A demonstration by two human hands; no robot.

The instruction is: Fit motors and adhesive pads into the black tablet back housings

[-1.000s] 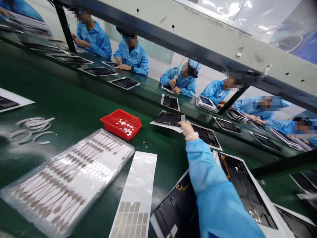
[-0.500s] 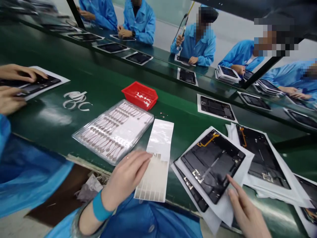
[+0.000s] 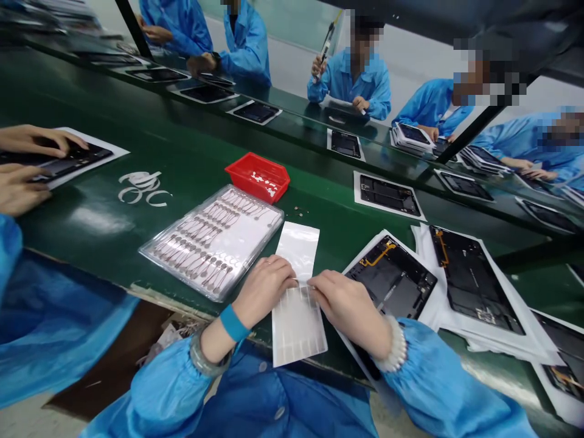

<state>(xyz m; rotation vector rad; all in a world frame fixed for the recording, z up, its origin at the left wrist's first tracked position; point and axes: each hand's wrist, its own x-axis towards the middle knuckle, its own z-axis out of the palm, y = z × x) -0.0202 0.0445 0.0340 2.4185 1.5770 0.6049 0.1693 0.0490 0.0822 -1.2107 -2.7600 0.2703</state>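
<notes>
A long green counter [image 3: 82, 243] fills most of the frame, and people in blue smocks [image 3: 351, 85] sit along a row of tablet panels across the top. At the lower right, black tablet back panels [image 3: 472, 280] lie on white paper. A clear plastic tray [image 3: 210, 240] at center holds rows of thin brownish strips, and a small red basket [image 3: 258, 176] sits just above it. A co-worker's hands [image 3: 31, 140] rest on another panel at the left edge.

At bottom center, the left hand [image 3: 262, 292] and right hand [image 3: 349, 307] are curled inward, their fingertips meeting and pinching the upper part of a white label sheet [image 3: 298, 322]. The sheet lies on the counter between the tray and the panels. A blue wristband [image 3: 234, 322] circles the left wrist, and a beaded bracelet [image 3: 396, 344] circles the right.
</notes>
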